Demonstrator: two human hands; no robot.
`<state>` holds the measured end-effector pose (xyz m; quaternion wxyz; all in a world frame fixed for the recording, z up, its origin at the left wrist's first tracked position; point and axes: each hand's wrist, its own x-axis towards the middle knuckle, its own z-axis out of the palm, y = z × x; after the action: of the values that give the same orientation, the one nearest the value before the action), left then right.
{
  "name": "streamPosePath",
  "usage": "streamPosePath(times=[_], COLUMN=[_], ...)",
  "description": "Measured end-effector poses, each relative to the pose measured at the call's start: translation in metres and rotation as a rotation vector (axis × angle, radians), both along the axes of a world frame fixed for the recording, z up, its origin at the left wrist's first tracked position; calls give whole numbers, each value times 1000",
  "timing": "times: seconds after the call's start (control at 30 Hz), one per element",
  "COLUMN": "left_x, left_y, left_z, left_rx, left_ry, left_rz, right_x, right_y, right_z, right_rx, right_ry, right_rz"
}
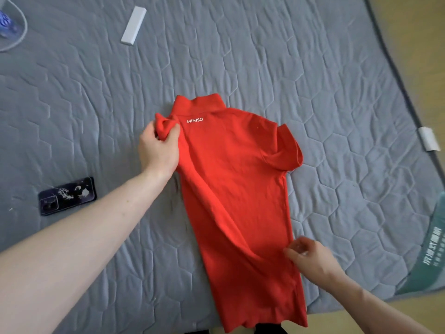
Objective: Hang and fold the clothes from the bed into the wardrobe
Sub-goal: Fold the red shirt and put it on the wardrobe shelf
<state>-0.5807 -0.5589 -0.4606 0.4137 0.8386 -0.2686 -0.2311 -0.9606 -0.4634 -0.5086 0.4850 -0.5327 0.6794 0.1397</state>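
A red polo shirt (236, 189) with white lettering below the collar lies back-up on the grey quilted bed (265, 56), collar pointing away from me. Its left side is folded inward. My left hand (160, 148) grips the bunched left sleeve and shoulder near the collar. My right hand (310, 257) pinches the shirt's right edge low down, near the hem. The right sleeve lies spread flat on the bed.
A dark phone (68, 195) lies on the bed to the left of my left forearm. A white flat box (134, 25) sits at the far left. A white tag (428, 138) marks the bed's right edge, and a green label (431, 251) hangs at its right corner.
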Motion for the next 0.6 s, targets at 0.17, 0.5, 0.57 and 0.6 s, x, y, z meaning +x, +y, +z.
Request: streamPosePath(times=[0.17,0.5,0.57,0.6], left_x=[-67,-186,-186,-183], left_y=[-55,-98,-82,-68], left_z=[35,11,2,-3], left_rx=[-3,327,272,237], left_ry=[-29,36,51,71], left_rz=[-271,-686,-669,-649], right_x=[4,-12,-14,-13], right_y=[-44,-42,-23,-13], right_z=[6,-2,-7,-9], right_rx=[-82,-108,-107,-98], right_ry=[-73,-130,-156,-162], right_rz=[-157,-259,-245,-224])
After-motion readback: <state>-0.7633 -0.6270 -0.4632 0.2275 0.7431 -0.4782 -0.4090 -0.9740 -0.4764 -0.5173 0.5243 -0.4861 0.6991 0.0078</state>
